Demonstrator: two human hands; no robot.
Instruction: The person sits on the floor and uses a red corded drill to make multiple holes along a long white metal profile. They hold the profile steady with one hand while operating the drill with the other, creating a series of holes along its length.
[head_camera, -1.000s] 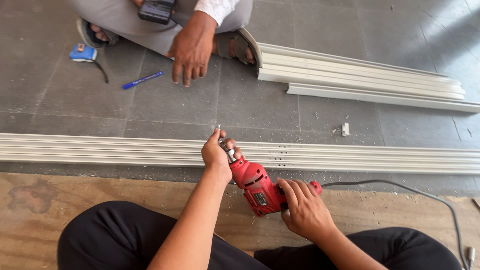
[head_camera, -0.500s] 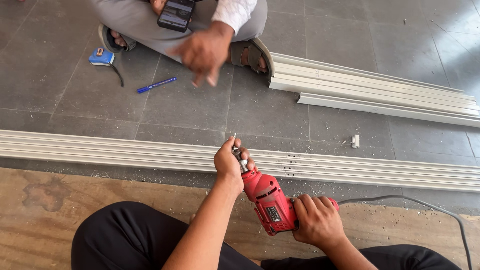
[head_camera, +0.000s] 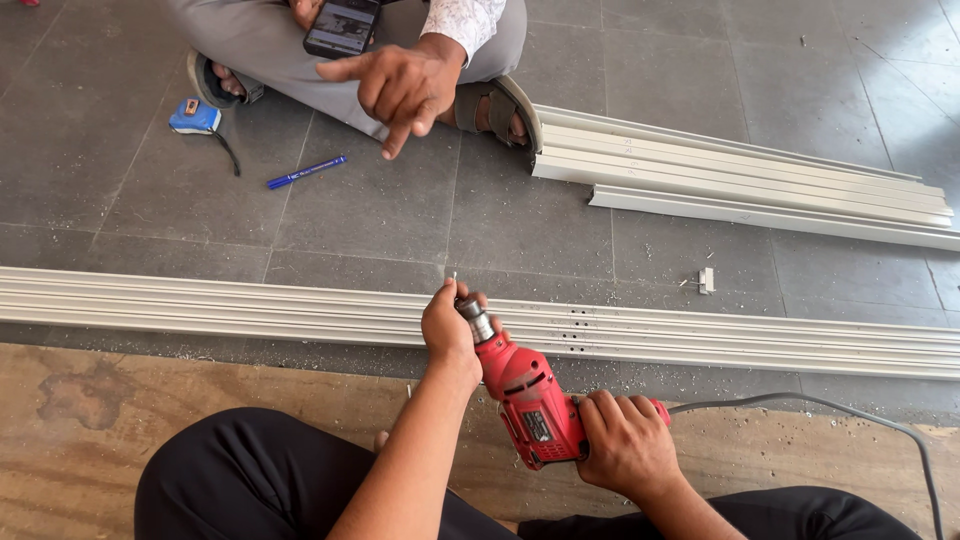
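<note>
Directly ahead of the left hand (head_camera: 448, 330), clamped on the drill (head_camera: 528, 400) chuck, the rail (head_camera: 250, 310) runs crosswise; right hand (head_camera: 622, 445) grips the handle.

blue marker (head_camera: 306, 172), tape measure (head_camera: 196, 117), phone (head_camera: 341, 27)

1. There is one view only, from a camera worn on the person's head, so no second view shares any of the scene.
2. It looks steeply down and forward over the person's own lap, close to the left hand (head_camera: 450, 335) and right hand (head_camera: 622, 445) on the red drill (head_camera: 525, 400).
3. Further ahead it takes in the long white rail (head_camera: 200, 305), the grey tiled floor (head_camera: 520, 220) and a seated co-worker's hand (head_camera: 400, 88) at the top edge.
</note>
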